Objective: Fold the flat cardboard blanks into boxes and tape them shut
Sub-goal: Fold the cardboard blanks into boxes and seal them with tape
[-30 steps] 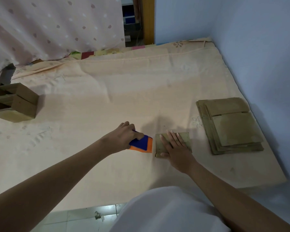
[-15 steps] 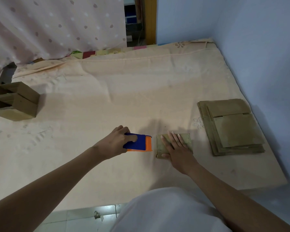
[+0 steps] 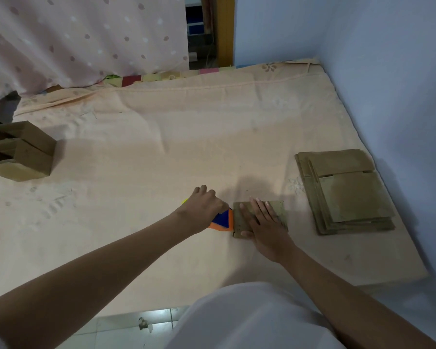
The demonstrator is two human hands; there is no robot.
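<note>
brown cardboard boxes [image 3: 20, 152], already folded, stand at the left edge of the frame on the peach sheet of the bed [image 3: 141, 152]; their open tops face up and left, and what is inside cannot be made out. a dotted pink curtain [image 3: 81, 39] hangs in the upper left. just left of centre, the left hand [image 3: 204, 210] has its fingers curled round a blue and orange tape dispenser [image 3: 222, 221], whose orange edge touches the left side of the small box [image 3: 242, 217]. that small folded cardboard box lies at centre, low on the bed. the right hand [image 3: 264, 229] lies flat on top of it, fingers straight and slightly spread, pressing down. to the right, near the blue wall [image 3: 388, 71], a stack of flat cardboard blanks [image 3: 345, 192] rests on the bed, well apart from the hands.
</note>
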